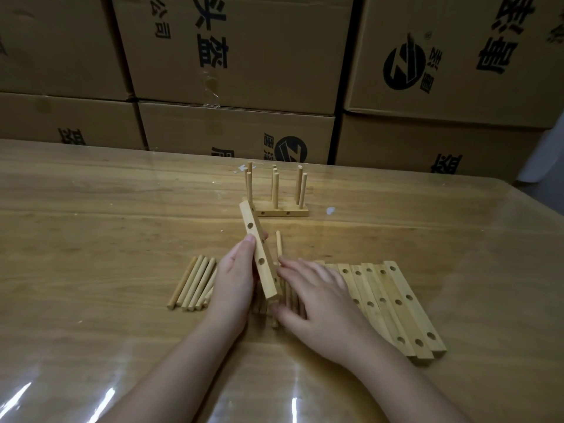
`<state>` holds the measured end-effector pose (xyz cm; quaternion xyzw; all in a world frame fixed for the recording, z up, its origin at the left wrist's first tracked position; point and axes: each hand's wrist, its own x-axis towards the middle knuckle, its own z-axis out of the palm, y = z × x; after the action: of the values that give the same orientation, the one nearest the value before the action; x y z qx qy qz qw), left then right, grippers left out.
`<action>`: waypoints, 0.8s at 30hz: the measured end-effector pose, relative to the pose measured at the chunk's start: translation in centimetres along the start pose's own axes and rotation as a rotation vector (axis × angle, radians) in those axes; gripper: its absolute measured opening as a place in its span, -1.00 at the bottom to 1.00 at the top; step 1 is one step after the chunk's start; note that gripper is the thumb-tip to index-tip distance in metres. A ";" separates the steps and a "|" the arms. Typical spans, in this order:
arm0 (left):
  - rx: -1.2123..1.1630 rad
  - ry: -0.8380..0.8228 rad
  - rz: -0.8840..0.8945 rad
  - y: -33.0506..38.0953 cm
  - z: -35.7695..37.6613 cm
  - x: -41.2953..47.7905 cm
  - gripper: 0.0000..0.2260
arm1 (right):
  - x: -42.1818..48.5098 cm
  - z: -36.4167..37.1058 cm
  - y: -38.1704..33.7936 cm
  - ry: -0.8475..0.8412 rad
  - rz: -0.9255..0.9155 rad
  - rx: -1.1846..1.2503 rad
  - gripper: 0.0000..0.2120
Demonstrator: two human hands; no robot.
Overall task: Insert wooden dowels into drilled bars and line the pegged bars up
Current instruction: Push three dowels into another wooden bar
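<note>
Pale wood throughout: one drilled bar (259, 254) is held tilted above the table (91, 209) by the left hand (233, 282), gripped along its side with thumb tip near the middle hole. Three holes are seen on the face turned to the camera, all empty. The right hand (317, 297) is laid palm-down over the loose dowels just beside the bar, fingers spread and reaching; whether a dowel is already pinched under the fingers cannot be told, since they are covered by the hand. One dowel (278, 244) is seen poking up just beyond the right fingertips.

A small pile of spare dowels (192, 282) lies flat to the left of the left hand. A row of undrilled-side-down blank bars (393, 303) is stacked side by side right of the right hand, holes up, no pegs in them. Farther back, near the table's far edge, the finished pegged bars (276, 206) stand together with dowels upright; it looks like two or three bars in line, count uncertain. Cardboard boxes (244, 56) are stacked behind the table.

Step judged in hand: a fresh bar has been taken up and a dowel is being picked for its first hole. Most of the task is judged left, given the many blank bars. Next move calls for a dowel to be lifted clear, its end aligned square to a hole, then pressed in while the bar is steadied by the left hand.
</note>
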<state>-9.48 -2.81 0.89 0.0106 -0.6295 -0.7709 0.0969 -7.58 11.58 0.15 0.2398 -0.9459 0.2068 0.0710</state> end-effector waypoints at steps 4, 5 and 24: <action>0.022 -0.010 0.051 0.0 0.3 -0.1 -0.64 | 0.0 0.1 -0.1 -0.050 -0.020 -0.046 -0.29; 0.028 -0.008 0.056 0.0 0.2 -0.1 -0.64 | 0.0 0.1 0.0 -0.060 -0.025 -0.052 -0.27; 0.161 -0.081 0.013 -0.5 0.1 0.0 -0.68 | -0.1 -1.7 1.1 0.491 0.444 0.950 -0.84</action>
<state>-9.52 -2.64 0.43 -0.0170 -0.6931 -0.7167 0.0754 -7.98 13.17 1.26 -0.0138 -0.7328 0.6681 0.1281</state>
